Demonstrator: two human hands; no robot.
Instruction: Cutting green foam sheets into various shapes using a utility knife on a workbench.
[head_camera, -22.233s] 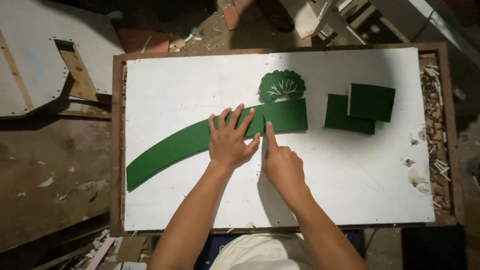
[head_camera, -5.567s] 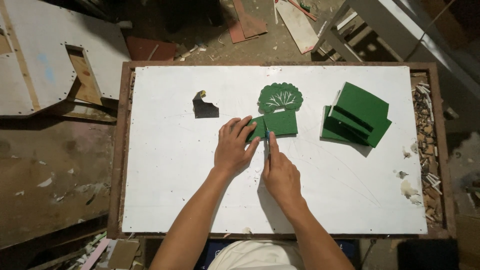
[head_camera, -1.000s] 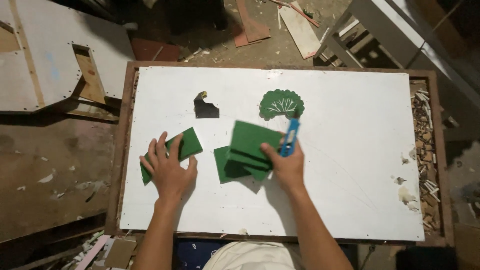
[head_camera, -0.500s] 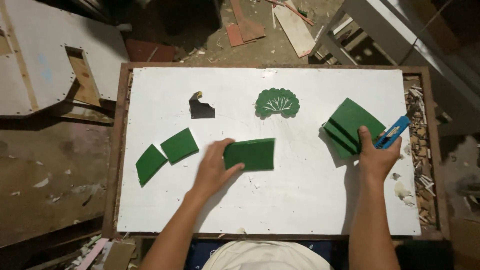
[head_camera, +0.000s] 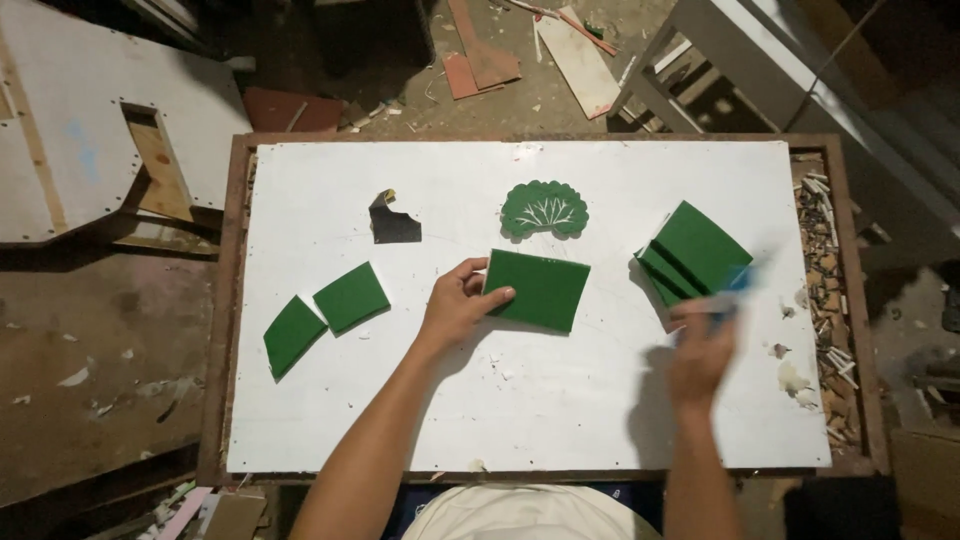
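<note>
Left hand (head_camera: 455, 308) pinches the green sheet (head_camera: 537, 290) at its near edge; probably light, thin, bendable. Right hand (head_camera: 703, 345), blurred, grips a blue cutter (head_camera: 741, 285).

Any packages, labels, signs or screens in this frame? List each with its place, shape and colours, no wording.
None in view: no package, label, sign or screen.
Nearest to a sign is a green scalloped cutout with white branching lines, on the white board toward its far edge.
Plain green sheet pieces only: one under the left hand, a stack by the blurred right hand.
</note>
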